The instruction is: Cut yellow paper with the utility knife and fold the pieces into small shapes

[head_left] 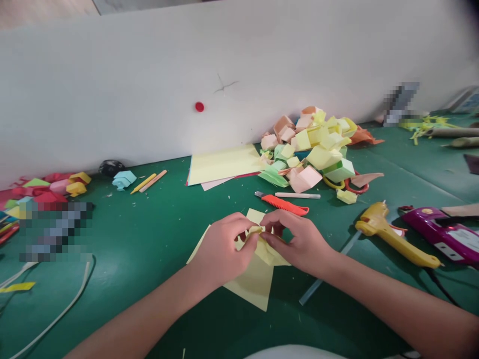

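Both hands meet over a sheet of pale yellow paper that lies on the green table. Fingers and thumb of my left hand pinch one side of a small folded piece of yellow paper. My right hand pinches the same piece from the other side, thumb tips close together. Much of the fold is hidden behind the fingers. Just beyond the hands lies an orange utility knife, its blade end pointing left, with a pale thin stick behind it.
A heap of folded paper shapes stands at the back, with scissors partly under it. Flat paper sheets lie beside it. To the right are a yellow glue gun and a purple device. A white cable curves at left.
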`<state>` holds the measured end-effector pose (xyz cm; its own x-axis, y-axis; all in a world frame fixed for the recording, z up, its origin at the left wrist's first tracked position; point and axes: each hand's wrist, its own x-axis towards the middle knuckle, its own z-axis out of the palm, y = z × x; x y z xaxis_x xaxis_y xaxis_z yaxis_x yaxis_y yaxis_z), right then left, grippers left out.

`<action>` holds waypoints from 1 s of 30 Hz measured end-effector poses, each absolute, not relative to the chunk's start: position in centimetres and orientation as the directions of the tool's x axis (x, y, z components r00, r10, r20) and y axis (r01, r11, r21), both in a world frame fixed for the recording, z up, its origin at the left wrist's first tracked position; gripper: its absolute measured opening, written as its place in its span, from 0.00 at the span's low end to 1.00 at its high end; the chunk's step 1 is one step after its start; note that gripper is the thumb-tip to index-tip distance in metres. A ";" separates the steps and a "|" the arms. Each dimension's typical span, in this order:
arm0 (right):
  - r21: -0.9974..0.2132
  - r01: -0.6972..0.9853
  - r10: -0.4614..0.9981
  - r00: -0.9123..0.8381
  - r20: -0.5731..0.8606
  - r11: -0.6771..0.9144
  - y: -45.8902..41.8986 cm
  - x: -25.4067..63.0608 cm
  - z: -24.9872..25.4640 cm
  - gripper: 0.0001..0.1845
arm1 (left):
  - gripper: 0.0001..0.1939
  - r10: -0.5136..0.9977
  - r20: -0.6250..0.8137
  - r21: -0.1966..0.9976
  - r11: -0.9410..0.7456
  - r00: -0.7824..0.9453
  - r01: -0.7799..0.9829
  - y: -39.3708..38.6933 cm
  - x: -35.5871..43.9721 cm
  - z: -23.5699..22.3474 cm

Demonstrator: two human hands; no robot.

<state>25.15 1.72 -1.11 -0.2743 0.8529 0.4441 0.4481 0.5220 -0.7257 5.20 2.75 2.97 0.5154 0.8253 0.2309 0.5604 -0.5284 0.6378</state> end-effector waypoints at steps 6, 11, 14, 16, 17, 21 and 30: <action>-0.691 0.468 0.835 -0.319 0.449 0.551 1.9 25.1 -1.3 0.04 | 0.09 0.872 0.163 0.560 -0.466 0.461 0.685 3.2 5.1 2.9; -0.692 0.478 0.841 -0.315 0.439 0.540 2.0 25.1 -1.2 0.03 | 0.09 0.853 0.143 0.594 -0.480 0.503 0.645 3.0 5.1 3.0; -0.706 0.482 0.854 -0.313 0.415 0.519 2.1 25.1 -1.3 0.05 | 0.09 0.812 0.193 0.536 -0.557 0.550 0.635 2.9 5.2 2.7; -0.710 0.481 0.857 -0.315 0.408 0.515 2.1 25.1 -1.5 0.06 | 0.07 0.775 0.234 0.464 -0.620 0.587 0.633 2.8 5.3 2.4; -0.709 0.482 0.857 -0.317 0.407 0.515 2.1 25.1 -1.6 0.06 | 0.06 0.760 0.248 0.430 -0.642 0.601 0.634 2.7 5.3 2.2; -0.692 0.499 0.853 -0.328 0.407 0.522 2.1 25.1 -1.6 0.07 | 0.06 0.767 0.245 0.440 -0.633 0.593 0.636 2.8 5.4 2.1; -0.626 0.585 0.857 -0.351 0.378 0.516 1.9 25.2 -1.1 0.04 | 0.07 0.823 0.258 0.502 -0.561 0.506 0.658 3.0 5.3 2.6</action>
<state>25.17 1.88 -1.08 -0.3510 0.8568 0.3779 0.5845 0.5157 -0.6264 5.27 3.01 2.56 0.5057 0.8233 0.2578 0.6582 -0.5613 0.5017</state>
